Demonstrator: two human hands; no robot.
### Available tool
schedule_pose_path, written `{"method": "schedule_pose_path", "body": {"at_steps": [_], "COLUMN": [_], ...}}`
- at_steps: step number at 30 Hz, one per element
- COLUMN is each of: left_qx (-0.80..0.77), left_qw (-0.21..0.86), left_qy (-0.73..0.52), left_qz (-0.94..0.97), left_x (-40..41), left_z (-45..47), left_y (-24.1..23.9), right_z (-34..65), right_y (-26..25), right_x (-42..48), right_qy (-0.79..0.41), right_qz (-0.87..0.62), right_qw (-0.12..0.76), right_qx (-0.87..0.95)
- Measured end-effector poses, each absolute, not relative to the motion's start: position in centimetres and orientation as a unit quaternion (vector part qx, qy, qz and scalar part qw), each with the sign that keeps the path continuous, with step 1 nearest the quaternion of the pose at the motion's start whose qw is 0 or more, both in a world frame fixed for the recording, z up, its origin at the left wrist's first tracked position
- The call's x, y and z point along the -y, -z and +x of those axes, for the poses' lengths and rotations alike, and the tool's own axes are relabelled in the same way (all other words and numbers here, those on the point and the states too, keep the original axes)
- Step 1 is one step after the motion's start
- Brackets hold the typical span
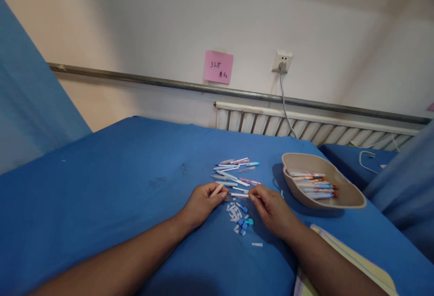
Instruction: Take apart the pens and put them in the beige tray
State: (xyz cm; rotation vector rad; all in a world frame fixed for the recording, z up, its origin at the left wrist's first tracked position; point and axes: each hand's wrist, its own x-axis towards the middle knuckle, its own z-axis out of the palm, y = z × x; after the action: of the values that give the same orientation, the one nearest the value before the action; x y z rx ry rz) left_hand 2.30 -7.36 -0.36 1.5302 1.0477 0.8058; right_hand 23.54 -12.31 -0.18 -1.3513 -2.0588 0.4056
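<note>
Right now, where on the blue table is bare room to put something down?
The wide blue cloth left of the left hand is bare. Crowded: pens and small caps between the hands, the tray beside the right hand.

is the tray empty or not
Not empty: the tray holds several pens lying side by side on its floor.

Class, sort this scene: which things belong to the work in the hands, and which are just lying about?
In the work: left hand pinching a pale tube; right hand pinching a white pen; loose pens; small caps; tray holding pens.
Lying about: pink note; wall socket; radiator; yellow sheet.
</note>
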Motion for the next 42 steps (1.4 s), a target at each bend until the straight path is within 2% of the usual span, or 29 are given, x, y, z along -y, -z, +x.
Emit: {"method": "schedule_pose_path", "body": {"at_steps": [13,26,31,38,42], "left_qx": [-0.417,-0.4,-0.411,-0.385,-0.374], "left_qw": [0.545,0.568,0.513,0.379,0.35], "left_qy": [-0.325,-0.35,-0.355,-0.257,-0.244], "left_qz": [0.651,0.628,0.664,0.801,0.824], "left_x": [7.4,7.6,7.2,7.7,7.8], "left_z": [2.2,2.2,1.8,1.3,1.3], "left_y": [0.2,0.5,-0.2,-1.6,-1.1], "right_z": [22.7,23.1,23.5,24.1,24.3], "right_y": [0.0,1.0,1.4,0.8,0.8], "right_x": [12.6,12.3,11.9,11.7,11.6], "right_qy": [-0.219,-0.237,-0.244,-0.208,-0.199], "right_qz": [-0.501,-0.497,-0.502,-0.505,-0.502], "right_qw": [0.261,0.32,0.35,0.371,0.369], "right_qx": [0.795,0.771,0.752,0.751,0.757]}}
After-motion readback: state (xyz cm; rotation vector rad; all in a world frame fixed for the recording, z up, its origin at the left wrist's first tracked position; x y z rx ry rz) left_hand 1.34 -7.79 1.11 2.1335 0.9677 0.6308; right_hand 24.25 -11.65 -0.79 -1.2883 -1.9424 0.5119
